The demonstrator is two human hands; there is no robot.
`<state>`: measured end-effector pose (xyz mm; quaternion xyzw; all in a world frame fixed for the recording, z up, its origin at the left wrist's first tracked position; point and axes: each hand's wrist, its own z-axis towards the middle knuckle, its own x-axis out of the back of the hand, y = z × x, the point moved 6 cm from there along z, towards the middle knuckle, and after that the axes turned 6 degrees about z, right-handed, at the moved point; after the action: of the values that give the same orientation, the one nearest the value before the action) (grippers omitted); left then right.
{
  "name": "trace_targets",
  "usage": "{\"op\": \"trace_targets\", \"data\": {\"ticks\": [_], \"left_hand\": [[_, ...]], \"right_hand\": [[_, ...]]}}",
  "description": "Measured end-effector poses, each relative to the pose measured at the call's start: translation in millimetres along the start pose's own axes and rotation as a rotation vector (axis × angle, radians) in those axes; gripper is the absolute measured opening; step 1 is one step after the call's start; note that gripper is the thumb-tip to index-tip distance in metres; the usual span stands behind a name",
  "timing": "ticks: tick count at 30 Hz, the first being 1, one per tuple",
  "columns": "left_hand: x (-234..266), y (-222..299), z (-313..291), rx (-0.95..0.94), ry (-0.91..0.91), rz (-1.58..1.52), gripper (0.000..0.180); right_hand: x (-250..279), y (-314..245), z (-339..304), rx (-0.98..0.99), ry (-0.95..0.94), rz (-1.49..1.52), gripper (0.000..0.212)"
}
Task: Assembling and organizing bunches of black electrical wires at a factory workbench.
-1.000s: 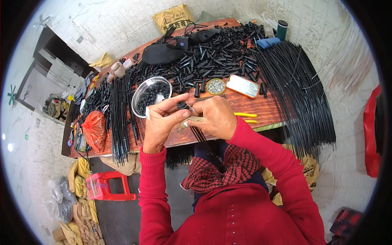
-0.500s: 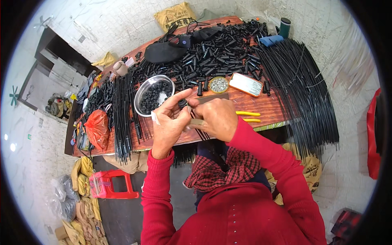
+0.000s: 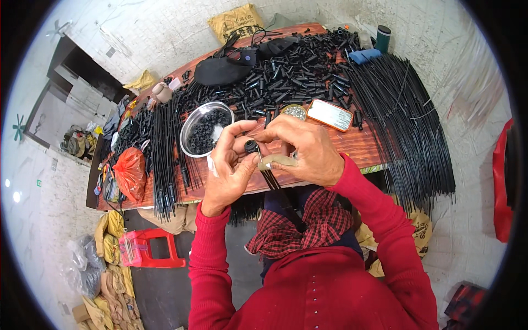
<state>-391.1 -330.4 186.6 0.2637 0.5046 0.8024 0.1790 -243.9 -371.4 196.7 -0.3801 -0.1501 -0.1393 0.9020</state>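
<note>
My left hand [image 3: 226,165], with white tape on it, pinches a small round black cap [image 3: 251,146] between thumb and fingers. Close beside it, my right hand [image 3: 308,149] is closed with its fingertips by the cap, a tan wrap [image 3: 281,160] around its thumb. Several thin black cables [image 3: 273,180] run from between the hands down toward my lap, and a thin pale end stands next to the cap. Whether that end passes into the cap I cannot tell. A clear bowl [image 3: 187,144] of small black caps stands beyond my left hand.
Black tubular parts [image 3: 308,82] are heaped across the back of the table. Bundles of black cables lie at the right [image 3: 407,121] and left [image 3: 164,159]. A tin of small metal pieces [image 3: 295,111] and a white tray [image 3: 330,114] stand behind my right hand.
My right hand has turned and its fingers have lifted, showing the black cap and the cables more fully. The yellow-handled pliers beside it are now out of sight.
</note>
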Motion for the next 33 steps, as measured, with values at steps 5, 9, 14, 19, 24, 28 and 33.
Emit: {"op": "trace_targets", "data": {"ticks": [5, 9, 14, 19, 24, 28, 33], "left_hand": [[-3, 4, -1, 0.025, 0.048, 0.088, 0.042], [-9, 3, -1, 0.055, 0.078, 0.066, 0.039], [-15, 6, 0, 0.031, 0.077, 0.155, 0.035], [-16, -4, 5, 0.007, 0.01, 0.092, 0.035], [-16, -26, 8, 0.001, 0.012, -0.179, 0.041], [-17, -38, 5, 0.039, 0.036, -0.324, 0.043], [-21, -49, 3, 0.021, 0.065, -0.536, 0.035]], "right_hand": [[2, -8, -5, 0.025, 0.081, -0.062, 0.031], [3, -14, -12, -0.029, 0.156, -0.062, 0.023], [-1, 18, -16, -0.417, 0.135, 0.39, 0.015], [-6, 38, -22, -0.761, -0.003, 1.011, 0.019], [21, 97, -51, -0.488, 0.006, 0.295, 0.025], [23, 121, -107, -0.363, -0.148, -0.386, 0.022], [10, 123, -128, -0.321, -0.307, -0.499, 0.034]]}}
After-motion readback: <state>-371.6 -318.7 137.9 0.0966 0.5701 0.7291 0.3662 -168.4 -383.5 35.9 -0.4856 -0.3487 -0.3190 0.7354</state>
